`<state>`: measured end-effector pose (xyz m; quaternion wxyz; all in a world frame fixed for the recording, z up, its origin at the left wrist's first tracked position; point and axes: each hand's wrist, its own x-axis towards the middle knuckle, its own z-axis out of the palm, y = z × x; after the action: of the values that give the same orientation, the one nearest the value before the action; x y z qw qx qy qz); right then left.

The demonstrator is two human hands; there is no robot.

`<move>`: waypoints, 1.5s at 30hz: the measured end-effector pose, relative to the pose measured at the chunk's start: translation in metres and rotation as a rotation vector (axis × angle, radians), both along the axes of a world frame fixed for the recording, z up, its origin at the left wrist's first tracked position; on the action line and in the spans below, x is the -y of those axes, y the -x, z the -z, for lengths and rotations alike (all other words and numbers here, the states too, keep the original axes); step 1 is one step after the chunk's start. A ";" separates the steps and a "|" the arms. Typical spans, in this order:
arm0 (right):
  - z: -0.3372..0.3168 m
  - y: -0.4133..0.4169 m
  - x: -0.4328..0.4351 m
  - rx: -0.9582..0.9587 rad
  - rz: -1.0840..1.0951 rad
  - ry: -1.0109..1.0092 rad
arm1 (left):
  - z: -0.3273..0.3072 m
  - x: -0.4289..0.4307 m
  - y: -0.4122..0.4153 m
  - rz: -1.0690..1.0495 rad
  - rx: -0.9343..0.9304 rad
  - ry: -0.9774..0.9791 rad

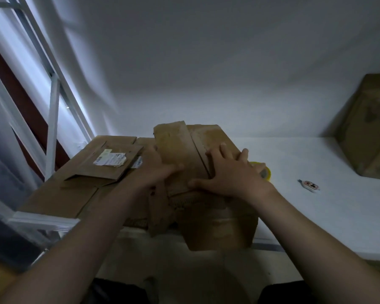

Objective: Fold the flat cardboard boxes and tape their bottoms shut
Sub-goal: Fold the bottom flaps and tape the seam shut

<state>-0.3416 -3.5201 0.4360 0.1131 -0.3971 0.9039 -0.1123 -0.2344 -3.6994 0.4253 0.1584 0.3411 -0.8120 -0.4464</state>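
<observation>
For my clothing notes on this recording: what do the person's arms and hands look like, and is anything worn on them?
The left arm and right arm are bare up to the picture's edge; no sleeve shows. The left hand and right hand are bare too: no gloves, and no watch, bracelet or ring can be seen, though the picture is dim and blurred.

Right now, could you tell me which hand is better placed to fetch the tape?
Probably the right hand: the yellow tape roll lies just beyond it, while the left hand rests on the box flap.
</observation>
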 end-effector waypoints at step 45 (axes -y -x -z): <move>0.066 0.086 -0.079 0.181 -0.157 0.269 | 0.082 -0.030 -0.009 0.068 0.383 0.270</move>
<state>-0.4275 -3.4413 0.3698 0.1483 -0.4661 0.8331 -0.2584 -0.2251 -3.6692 0.3430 0.0307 0.3678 -0.8906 -0.2658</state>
